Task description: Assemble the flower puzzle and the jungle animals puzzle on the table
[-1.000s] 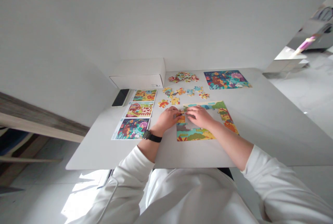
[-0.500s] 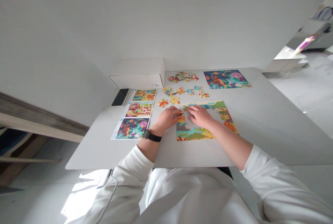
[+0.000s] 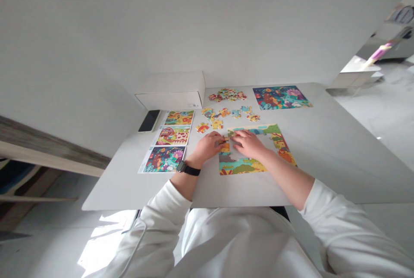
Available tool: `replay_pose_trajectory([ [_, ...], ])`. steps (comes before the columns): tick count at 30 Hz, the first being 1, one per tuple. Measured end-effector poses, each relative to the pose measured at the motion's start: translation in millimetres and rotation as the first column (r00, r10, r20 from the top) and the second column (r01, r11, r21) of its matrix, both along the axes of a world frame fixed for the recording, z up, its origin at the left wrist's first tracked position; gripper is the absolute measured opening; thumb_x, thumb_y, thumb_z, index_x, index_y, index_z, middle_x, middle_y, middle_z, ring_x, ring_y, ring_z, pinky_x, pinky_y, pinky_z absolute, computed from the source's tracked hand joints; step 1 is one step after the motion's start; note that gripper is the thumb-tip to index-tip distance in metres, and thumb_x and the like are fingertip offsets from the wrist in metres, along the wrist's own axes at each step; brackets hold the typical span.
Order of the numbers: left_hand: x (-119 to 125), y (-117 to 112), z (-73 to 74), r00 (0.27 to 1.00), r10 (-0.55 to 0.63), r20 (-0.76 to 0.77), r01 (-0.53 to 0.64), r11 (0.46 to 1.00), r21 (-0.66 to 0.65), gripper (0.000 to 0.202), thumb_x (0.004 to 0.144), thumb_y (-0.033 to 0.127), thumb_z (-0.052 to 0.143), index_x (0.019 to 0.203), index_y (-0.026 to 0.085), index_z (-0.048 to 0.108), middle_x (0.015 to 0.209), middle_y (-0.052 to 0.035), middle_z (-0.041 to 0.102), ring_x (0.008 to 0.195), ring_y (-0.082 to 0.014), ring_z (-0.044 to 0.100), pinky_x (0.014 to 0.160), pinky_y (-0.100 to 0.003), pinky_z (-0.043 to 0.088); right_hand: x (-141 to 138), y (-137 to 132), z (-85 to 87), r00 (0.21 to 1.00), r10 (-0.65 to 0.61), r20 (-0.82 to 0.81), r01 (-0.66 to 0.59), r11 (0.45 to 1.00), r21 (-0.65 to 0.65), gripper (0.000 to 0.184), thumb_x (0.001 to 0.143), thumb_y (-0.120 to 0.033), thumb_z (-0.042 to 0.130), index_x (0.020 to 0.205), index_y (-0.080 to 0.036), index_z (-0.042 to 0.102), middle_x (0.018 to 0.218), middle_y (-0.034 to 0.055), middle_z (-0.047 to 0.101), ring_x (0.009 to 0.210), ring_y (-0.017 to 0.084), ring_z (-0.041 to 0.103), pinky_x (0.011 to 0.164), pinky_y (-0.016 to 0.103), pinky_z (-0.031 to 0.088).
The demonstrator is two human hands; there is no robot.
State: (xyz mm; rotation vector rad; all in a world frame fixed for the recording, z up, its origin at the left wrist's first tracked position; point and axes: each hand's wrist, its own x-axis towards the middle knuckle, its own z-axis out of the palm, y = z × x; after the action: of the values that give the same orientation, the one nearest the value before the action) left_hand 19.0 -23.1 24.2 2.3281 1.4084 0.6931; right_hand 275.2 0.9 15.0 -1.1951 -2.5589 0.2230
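A partly joined jigsaw puzzle (image 3: pixel 244 168) with animals and greenery lies on the table, its pieces forming a border around an open middle. My left hand (image 3: pixel 209 145) is closed at the puzzle's left edge, fingertips on an orange and yellow puzzle piece (image 3: pixel 224 146). At the upper left corner, my right hand (image 3: pixel 249 143) has its bent fingers and thumb on the border, closed on a piece there that is mostly hidden. Several loose puzzle pieces (image 3: pixel 217 123) lie just beyond my hands.
Three picture cards (image 3: pixel 173 135) lie in a column at left, beside a phone (image 3: pixel 149 121). Behind stands a white box (image 3: pixel 170 90). A heap of puzzle pieces (image 3: pixel 228 95) and a finished dark-blue puzzle (image 3: pixel 281 98) lie along the wall side of the white table (image 3: pixel 339 153).
My right fingers have bent slightly more at the puzzle's upper left corner. My left hand stays at the left edge, and the loose pieces have not moved.
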Motion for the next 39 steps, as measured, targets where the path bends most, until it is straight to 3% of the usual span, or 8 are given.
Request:
replay_pose_trajectory([
  [13,6,-3,2.2,1.000,-0.002,0.006,0.001,0.998,0.066,0.023,0.096,0.027,0.075,0.118,0.026,0.082,0.124,-0.0096,0.071,0.118,-0.0260,0.069,0.115,-0.045,0.055,-1,1,-1.8,1.000,0.003,-0.011,-0.003,1.000,-0.002,0.041,0.102,-0.031,0.070,0.142,-0.024,0.076,0.154,0.0168,0.065,0.143,0.035,0.059,0.125,0.055,0.043],
  [22,3,-1,-0.8,0.999,-0.047,-0.009,0.047,0.997,0.059,0.024,0.098,0.028,0.072,0.119,0.026,0.082,0.122,-0.0095,0.074,0.116,-0.0257,0.070,0.111,-0.043,0.056,0,0,3.1,1.000,0.010,-0.007,-0.010,1.000,-0.010,0.043,0.100,-0.029,0.074,0.141,-0.021,0.076,0.153,0.0188,0.065,0.142,0.034,0.059,0.124,0.054,0.045],
  [28,0,5,-5.0,0.998,-0.061,0.033,0.059,0.997,0.058,0.025,0.099,0.033,0.070,0.119,0.026,0.083,0.119,-0.0104,0.076,0.113,-0.0263,0.071,0.108,-0.044,0.058,7,3,14.3,0.999,0.017,-0.042,-0.020,0.997,-0.075,0.046,0.096,-0.029,0.079,0.141,-0.026,0.076,0.155,0.0151,0.065,0.141,0.031,0.063,0.123,0.050,0.049],
  [34,1,2,-4.2,0.997,-0.043,0.068,0.039,0.998,0.053,0.025,0.099,0.032,0.068,0.118,0.026,0.084,0.118,-0.0104,0.076,0.110,-0.0256,0.072,0.105,-0.042,0.060,55,32,36.5,0.987,-0.114,-0.117,0.107,0.992,-0.070,0.043,0.100,-0.032,0.073,0.142,-0.023,0.075,0.149,0.0150,0.070,0.140,0.031,0.065,0.123,0.049,0.049],
  [39,2,0,-3.9,0.998,-0.022,0.064,0.018,0.998,0.056,0.025,0.099,0.029,0.068,0.118,0.025,0.083,0.118,-0.0100,0.076,0.111,-0.0255,0.072,0.105,-0.041,0.060,116,65,38.9,0.973,-0.229,0.002,0.228,0.971,-0.069,0.044,0.093,-0.027,0.079,0.136,-0.021,0.078,0.140,0.0154,0.075,0.130,0.032,0.071,0.117,0.047,0.054],
])
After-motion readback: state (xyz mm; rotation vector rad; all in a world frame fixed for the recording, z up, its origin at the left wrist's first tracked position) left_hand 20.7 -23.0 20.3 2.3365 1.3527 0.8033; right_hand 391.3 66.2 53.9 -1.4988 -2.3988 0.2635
